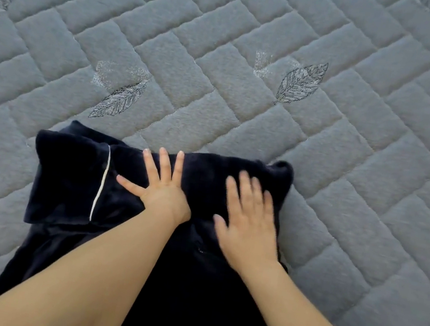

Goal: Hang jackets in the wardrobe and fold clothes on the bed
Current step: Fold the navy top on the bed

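Both bare forearms over dark garment (pixel 71 183), left hand (pixel 163 185) and right hand (pixel 249 224) pressing flat, fingers spread, grey quilted bed (pixel 252 56)

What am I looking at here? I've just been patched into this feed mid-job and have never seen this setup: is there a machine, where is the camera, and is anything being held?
There is no machine. A person is working with bare hands, and the single picture comes from a wide-angle camera worn on their head, looking forward and down, so the two forearms enter from the bottom edge. The surface is a bed with a grey quilted cover stitched with leaf motifs. On it lies a dark navy garment with thin white piping, partly folded. The left hand lies flat on it with fingers spread. The right hand also lies flat on the cloth, blurred. Neither hand grips anything; both press on the fabric.
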